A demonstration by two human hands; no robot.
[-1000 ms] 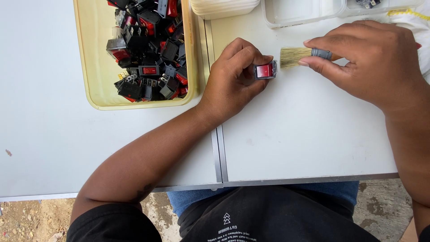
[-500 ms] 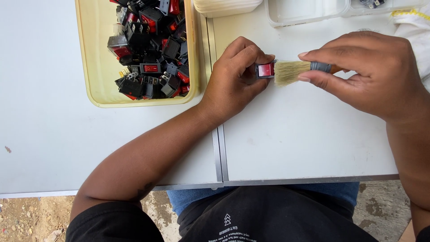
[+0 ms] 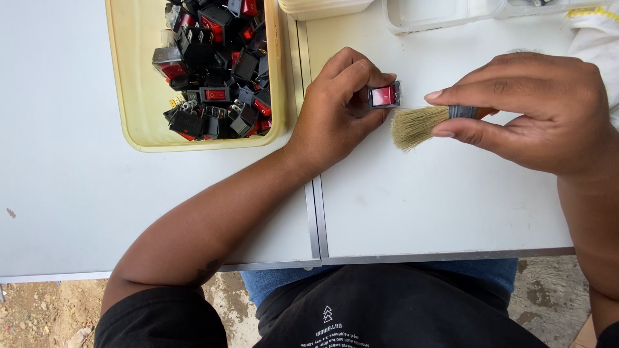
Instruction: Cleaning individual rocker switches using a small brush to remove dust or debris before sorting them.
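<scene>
My left hand [image 3: 342, 103] pinches a small black rocker switch with a red face [image 3: 384, 96] just above the white table [image 3: 419, 206]. My right hand [image 3: 535, 109] grips a small brush [image 3: 422, 122] by its dark ferrule. The pale bristles point left and sit just below and right of the switch, almost touching it.
A yellow tray [image 3: 138, 77] full of several black and red switches stands at the back left. A cream container [image 3: 322, 8] and a clear plastic tub [image 3: 438, 16] sit along the far edge. White cloth [image 3: 596, 32] lies at the back right. A seam [image 3: 316, 212] splits the table.
The brush has swept downward past the switch, its bristles now below the red face instead of level with it. My left hand still holds the switch in the same place.
</scene>
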